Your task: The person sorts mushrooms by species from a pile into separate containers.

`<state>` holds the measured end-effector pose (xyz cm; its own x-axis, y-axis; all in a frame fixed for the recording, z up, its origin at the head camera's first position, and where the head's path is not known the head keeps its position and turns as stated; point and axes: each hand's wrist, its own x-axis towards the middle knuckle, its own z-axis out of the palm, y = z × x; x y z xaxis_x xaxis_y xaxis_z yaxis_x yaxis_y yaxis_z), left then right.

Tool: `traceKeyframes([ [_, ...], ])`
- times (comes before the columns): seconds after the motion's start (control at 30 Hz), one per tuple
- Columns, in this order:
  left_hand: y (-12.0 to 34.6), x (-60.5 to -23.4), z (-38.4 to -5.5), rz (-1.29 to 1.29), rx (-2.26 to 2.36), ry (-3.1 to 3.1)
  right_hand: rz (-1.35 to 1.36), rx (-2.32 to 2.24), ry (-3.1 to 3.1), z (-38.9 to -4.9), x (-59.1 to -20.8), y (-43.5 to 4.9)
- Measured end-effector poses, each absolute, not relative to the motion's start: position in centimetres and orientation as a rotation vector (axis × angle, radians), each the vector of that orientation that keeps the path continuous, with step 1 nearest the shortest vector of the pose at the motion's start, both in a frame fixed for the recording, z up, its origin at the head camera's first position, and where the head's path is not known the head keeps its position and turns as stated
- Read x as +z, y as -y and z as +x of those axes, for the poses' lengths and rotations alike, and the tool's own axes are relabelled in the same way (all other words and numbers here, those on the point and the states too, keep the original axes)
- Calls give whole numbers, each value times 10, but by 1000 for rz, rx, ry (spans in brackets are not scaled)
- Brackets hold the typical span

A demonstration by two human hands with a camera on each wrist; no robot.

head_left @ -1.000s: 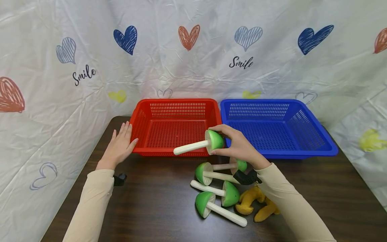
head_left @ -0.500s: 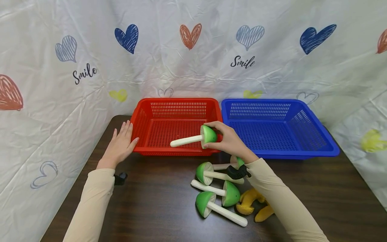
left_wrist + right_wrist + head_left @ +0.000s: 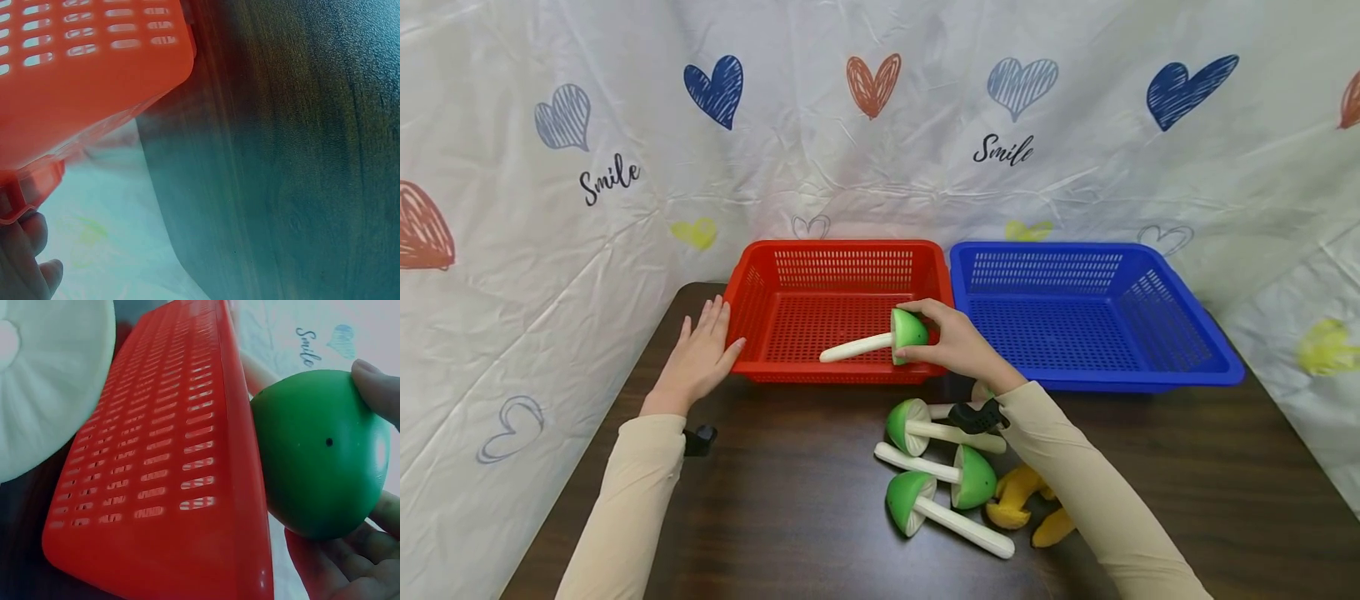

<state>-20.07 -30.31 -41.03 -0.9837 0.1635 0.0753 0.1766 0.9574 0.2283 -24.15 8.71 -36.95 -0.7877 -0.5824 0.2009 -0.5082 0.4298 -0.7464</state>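
My right hand (image 3: 951, 343) grips the green cap of a toy mushroom (image 3: 904, 332) and holds it over the front right part of the red basket (image 3: 838, 254), its white stem pointing left. In the right wrist view the green cap (image 3: 319, 453) fills the right side, next to the red basket's wall (image 3: 162, 487). My left hand (image 3: 698, 358) lies flat on the table, fingers straight, touching the red basket's left front corner; its fingertips (image 3: 25, 262) show below the basket's corner (image 3: 94, 75). Three more green mushrooms (image 3: 940, 475) lie on the table under my right forearm.
A blue basket (image 3: 1090, 254) stands right of the red one, against the heart-printed backdrop. Two yellow toy pieces (image 3: 1022, 508) lie beside the mushrooms. The dark wooden table (image 3: 775, 517) runs to the front edge. A second mushroom's white underside (image 3: 44, 381) shows at the right wrist view's upper left.
My right hand has carried the mushroom left and a little farther back, from above the basket's front rim to over its inside. The left hand has stayed put.
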Motion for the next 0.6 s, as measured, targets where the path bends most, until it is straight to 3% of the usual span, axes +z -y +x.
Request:
traceKeyframes([
  [0.6,304,-409,-202,-271,-343,3053,-1052,-1042,-2708,-256,-382,-71],
])
